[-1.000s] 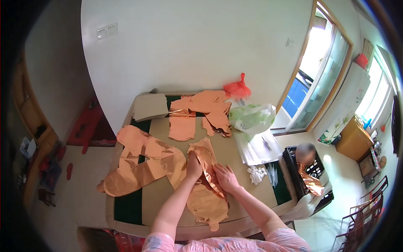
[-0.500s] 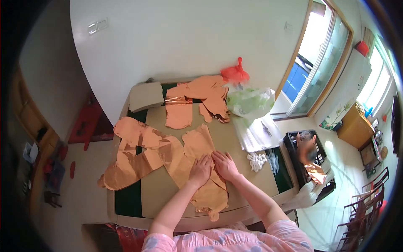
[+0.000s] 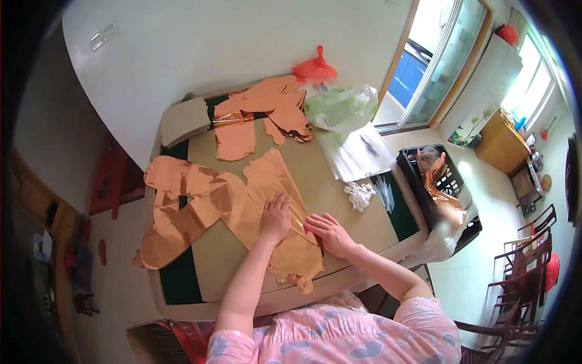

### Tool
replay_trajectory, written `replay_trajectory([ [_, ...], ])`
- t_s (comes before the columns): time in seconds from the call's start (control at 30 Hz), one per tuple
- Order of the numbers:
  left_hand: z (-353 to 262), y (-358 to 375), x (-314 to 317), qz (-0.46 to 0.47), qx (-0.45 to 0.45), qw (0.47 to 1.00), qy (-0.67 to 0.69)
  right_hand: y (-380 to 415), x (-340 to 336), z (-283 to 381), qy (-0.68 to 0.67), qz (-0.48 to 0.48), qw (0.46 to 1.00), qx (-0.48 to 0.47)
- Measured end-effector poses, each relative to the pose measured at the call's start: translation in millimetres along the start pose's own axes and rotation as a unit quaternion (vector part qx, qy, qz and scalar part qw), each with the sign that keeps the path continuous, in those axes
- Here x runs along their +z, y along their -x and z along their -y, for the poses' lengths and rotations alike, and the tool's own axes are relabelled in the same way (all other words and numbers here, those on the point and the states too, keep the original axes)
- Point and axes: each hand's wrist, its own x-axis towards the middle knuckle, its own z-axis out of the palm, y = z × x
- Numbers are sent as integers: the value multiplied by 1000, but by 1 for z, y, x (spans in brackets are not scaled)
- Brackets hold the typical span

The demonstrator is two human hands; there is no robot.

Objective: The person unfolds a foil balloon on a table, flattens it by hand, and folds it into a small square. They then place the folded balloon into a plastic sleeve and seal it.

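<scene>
A folded sheet of copper-coloured foil (image 3: 294,258) lies on the table near its front edge. My left hand (image 3: 276,219) rests flat on its middle, fingers spread and pointing away from me. At the sheet's right edge lies my right hand (image 3: 329,233), its fingers stretched out to the left and holding nothing. A larger shaped foil piece (image 3: 176,227) spreads over the left side of the table. Farther back are more foil pieces (image 3: 273,103), stacked and overlapping.
Right of the foil are white plastic sheets (image 3: 357,155), a white string bundle (image 3: 360,196) and thin clear strips (image 3: 384,194). A green-white bag (image 3: 342,109) and a red bag (image 3: 315,68) stand behind. A black crate (image 3: 414,159) adjoins the table's right side.
The view has shifted, so the table sits higher and farther left. My hands have moved apart: the left is farther up the foil, the right lies nearer its right edge.
</scene>
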Motion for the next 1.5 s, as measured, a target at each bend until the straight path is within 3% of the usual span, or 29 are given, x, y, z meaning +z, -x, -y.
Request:
replay_trajectory([
  [0.13, 3, 1, 4, -5, 1, 1000, 5, 33, -14, 16, 26, 60, 998, -2],
  [0.53, 2, 0, 1, 10, 1, 1000, 7, 71, -30, 33, 68, 122, 990, -27],
  [0.73, 1, 1, -1, 33, -13, 999, 9, 79, -42, 27, -54, 134, 989, -36],
  [0.83, 3, 0, 2, 35, -15, 999, 11, 43, -45, 16, -68, 85, 994, 22],
  [1.03, 1, 0, 1, 40, -24, 999, 16, -64, -3, -8, -10, -109, 992, 64],
  [1.3, -1, 1, -2, 1, -11, 1000, 26, -108, 29, -35, 48, -73, 994, 70],
  [1.4, -1, -10, -13, 79, -48, 993, 67, -106, 28, -35, 63, -73, 993, 70],
  [1.5, 4, -37, -23, 76, -14, 992, 98, -109, 30, -35, 75, -63, 993, 72],
])
